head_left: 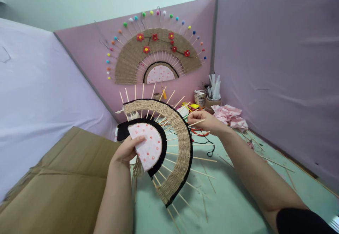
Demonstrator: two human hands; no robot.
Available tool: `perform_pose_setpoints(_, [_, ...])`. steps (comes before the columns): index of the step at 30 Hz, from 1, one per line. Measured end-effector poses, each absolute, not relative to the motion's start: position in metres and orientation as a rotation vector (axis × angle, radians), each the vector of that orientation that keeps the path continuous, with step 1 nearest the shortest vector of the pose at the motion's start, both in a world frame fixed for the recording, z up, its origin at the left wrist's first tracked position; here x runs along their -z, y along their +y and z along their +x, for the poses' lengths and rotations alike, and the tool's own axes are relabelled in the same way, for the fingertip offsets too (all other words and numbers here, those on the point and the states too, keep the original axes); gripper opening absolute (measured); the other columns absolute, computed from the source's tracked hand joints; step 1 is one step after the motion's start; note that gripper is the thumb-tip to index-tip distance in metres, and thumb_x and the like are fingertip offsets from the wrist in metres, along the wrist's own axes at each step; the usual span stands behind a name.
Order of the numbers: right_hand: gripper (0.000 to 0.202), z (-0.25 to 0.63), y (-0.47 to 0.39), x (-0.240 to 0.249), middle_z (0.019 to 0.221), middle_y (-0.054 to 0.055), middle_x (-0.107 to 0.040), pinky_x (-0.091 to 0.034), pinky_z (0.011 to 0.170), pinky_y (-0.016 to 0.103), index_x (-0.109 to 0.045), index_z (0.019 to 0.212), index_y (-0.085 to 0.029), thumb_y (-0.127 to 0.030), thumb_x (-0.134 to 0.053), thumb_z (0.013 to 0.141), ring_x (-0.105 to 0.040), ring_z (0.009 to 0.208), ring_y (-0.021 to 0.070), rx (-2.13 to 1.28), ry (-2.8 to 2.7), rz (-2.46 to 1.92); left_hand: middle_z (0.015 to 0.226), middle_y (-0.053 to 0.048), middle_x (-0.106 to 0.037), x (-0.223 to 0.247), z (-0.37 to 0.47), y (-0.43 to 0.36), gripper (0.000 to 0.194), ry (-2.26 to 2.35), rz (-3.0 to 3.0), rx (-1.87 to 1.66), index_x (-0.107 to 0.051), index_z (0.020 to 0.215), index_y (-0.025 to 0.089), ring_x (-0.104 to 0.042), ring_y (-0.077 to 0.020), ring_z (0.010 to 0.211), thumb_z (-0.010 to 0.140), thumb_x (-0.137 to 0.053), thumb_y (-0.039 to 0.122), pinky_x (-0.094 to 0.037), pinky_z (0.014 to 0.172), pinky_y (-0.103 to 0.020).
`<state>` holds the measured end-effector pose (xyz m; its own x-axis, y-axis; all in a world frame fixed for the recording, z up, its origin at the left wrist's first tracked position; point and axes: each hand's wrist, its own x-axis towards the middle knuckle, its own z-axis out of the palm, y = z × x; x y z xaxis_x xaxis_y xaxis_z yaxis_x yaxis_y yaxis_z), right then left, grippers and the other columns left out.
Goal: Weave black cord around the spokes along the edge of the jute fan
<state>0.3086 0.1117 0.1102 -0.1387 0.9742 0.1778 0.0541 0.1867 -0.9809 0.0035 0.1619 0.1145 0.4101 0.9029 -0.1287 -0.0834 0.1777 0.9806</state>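
Observation:
A half-round woven fan (183,138) is raised over the table, tilted, with thin wooden sticks spreading from its black-edged centre through a tan twine band. Black trim lines the band's outer rim. My left hand (126,151) grips the fan by its pink flower-patterned half-disc (150,149), thumb on the front and fingers behind. At the upper right rim, my right hand (205,120) has its fingers pinched together among the stick ends; what they hold is hidden. A black cord (210,152) hangs behind the sticks below that hand.
A finished-looking fan (127,60) with red flowers and coloured pom-poms leans on the pink partition. Cardboard (63,181) lies at left. Glue sticks in a jar (213,101), crumpled pink cloth (233,116) and loose sticks (278,164) are on the green table (227,209).

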Motion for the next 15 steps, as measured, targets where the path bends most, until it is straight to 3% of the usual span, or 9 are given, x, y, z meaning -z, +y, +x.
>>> perform_pose_setpoints(7, [0.028,0.31,0.114,-0.108,0.049,-0.007,-0.039,-0.019,0.042,0.02,-0.053,0.068,-0.016,-0.042,-0.062,0.072,-0.029,0.044,0.0051,-1.065,-1.371,-1.067,0.092,-0.013,-0.071,-0.115,0.01,0.165,0.044,0.876,1.174,-0.928,-0.063,0.096,0.012,-0.067,-0.0243,0.079,0.06,-0.078,0.031,-0.054,0.07,-0.032])
perform_pose_setpoints(15, [0.031,0.306,0.111,-0.115,0.049,-0.007,-0.039,-0.017,0.042,0.02,-0.05,0.065,-0.016,-0.041,-0.068,0.065,-0.028,0.042,0.0036,-1.191,-1.309,-1.043,0.09,-0.004,-0.068,-0.115,0.02,0.17,0.043,0.9,1.274,-1.151,-0.056,0.101,0.018,-0.064,-0.0155,0.072,0.067,-0.072,0.037,-0.052,0.066,-0.026])
